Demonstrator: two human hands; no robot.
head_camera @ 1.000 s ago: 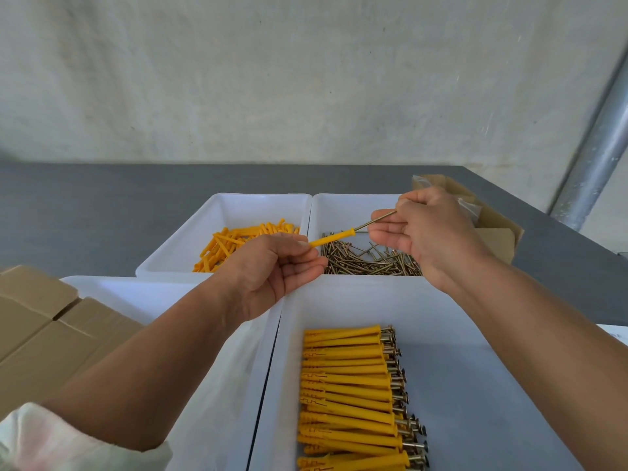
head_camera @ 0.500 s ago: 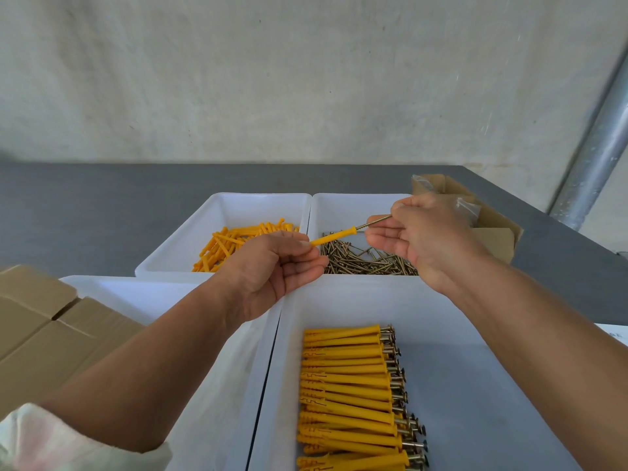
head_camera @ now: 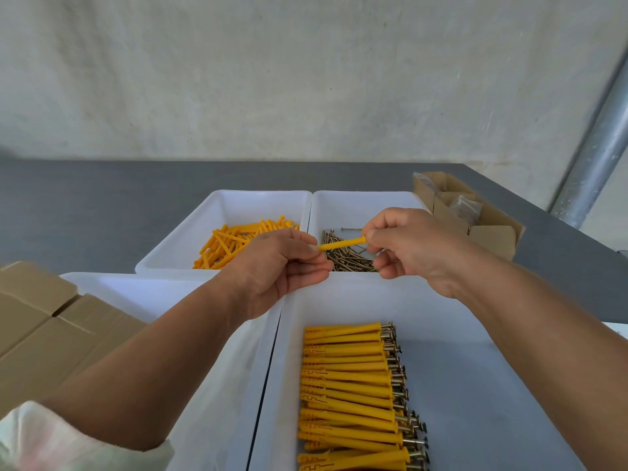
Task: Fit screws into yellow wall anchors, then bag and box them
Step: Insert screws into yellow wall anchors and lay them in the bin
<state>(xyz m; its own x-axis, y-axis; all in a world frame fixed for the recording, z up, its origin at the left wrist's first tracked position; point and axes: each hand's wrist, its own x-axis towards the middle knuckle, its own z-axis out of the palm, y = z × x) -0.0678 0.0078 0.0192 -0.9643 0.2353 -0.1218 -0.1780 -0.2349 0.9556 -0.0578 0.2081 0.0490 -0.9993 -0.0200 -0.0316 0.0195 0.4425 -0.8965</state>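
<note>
My left hand [head_camera: 278, 266] pinches one end of a yellow wall anchor [head_camera: 341, 243] above the bins. At the anchor's other end my right hand [head_camera: 407, 246] has its thumb and fingers closed round the screw; the screw itself is hidden inside the anchor and under the fingers. A far left white bin [head_camera: 217, 212] holds loose yellow anchors [head_camera: 234, 241]. The far right white bin [head_camera: 360, 205] holds loose screws [head_camera: 346, 256]. In the near right white bin [head_camera: 475, 385] lies a row of several anchors with screws fitted [head_camera: 353, 392].
A near left white bin [head_camera: 142, 294] lies under my left forearm. Closed cardboard boxes [head_camera: 40, 328] sit at the left. An open cardboard box [head_camera: 489, 226] with clear bags stands at the right on the grey table [head_camera: 102, 198]. A metal pipe [head_camera: 591, 158] runs up the wall.
My right hand has moved left towards my left hand, and the bare screw shaft that showed between them has gone into the anchor.
</note>
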